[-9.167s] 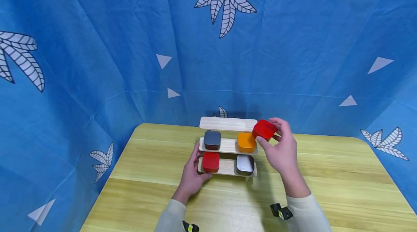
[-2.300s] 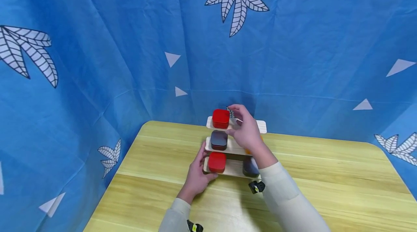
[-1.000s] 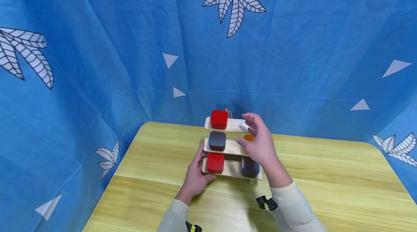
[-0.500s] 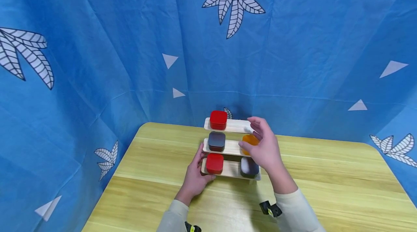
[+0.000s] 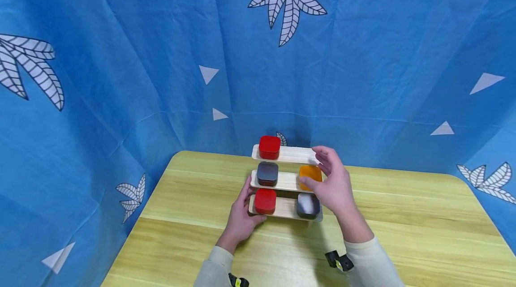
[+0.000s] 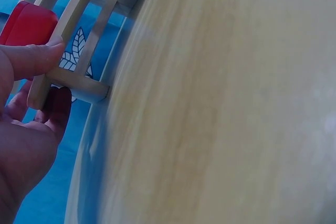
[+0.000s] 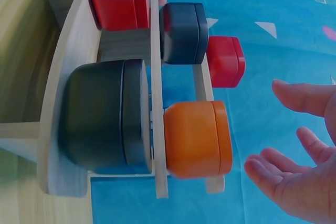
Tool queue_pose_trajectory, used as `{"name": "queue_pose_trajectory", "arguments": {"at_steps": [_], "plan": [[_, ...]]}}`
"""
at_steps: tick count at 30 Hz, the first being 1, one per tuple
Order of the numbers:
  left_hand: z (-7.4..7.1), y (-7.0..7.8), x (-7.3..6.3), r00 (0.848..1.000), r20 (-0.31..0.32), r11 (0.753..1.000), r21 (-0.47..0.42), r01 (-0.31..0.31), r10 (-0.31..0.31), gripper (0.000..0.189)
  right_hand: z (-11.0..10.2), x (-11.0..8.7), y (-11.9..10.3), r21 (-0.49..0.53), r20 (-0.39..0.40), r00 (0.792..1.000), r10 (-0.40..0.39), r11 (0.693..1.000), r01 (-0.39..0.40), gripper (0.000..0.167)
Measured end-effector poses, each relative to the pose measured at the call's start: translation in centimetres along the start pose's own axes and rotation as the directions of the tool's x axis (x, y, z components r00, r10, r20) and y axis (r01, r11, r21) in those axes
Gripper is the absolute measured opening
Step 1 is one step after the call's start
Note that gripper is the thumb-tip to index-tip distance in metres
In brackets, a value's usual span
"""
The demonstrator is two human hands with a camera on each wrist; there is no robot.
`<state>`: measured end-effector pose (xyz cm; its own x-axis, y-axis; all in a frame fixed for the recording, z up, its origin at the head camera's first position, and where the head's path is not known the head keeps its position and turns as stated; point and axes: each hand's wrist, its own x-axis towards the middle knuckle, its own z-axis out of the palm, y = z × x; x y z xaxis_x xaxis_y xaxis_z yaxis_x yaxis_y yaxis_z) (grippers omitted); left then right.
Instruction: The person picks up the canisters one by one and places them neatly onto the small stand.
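Orange tin (image 5: 310, 174) sits at the right end of the middle tier of the three-tier wooden rack (image 5: 284, 182) on the worktop (image 5: 403, 233), apart from the dark blue tin (image 5: 268, 173) at the left end of the same tier. Risk assessment: the orange tin stands close to the tier's right end, so a sideways push from the approaching fingers could slide it off; the rack is light and open-framed, so a downward or rearward push could tip it and unseat the red tin (image 5: 269, 147) on the top tier. Right hand (image 5: 332, 184) is positioned at the orange tin with the grip spread, fingers relaxed and apart; the wrist view shows clear space between the fingertips (image 7: 286, 174) and the tin, so nothing is held. Left hand (image 5: 241, 217) braces the rack's lower left end, thumb (image 6: 31, 59) pressed on the bottom tier's edge beside the lower red tin (image 5: 265, 200).
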<state>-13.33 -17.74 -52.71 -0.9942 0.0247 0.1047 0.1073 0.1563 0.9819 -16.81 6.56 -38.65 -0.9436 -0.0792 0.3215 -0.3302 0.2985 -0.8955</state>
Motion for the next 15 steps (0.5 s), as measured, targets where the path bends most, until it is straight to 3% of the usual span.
{"name": "queue_pose_trajectory", "arguments": {"at_steps": [15], "plan": [[0.0,0.3,0.0,1.000,0.003,1.000,0.019,0.005,-0.006,0.118,-1.5,-1.7,0.7,0.040,-0.040,0.999,0.014,0.999,-0.013,0.072]]}}
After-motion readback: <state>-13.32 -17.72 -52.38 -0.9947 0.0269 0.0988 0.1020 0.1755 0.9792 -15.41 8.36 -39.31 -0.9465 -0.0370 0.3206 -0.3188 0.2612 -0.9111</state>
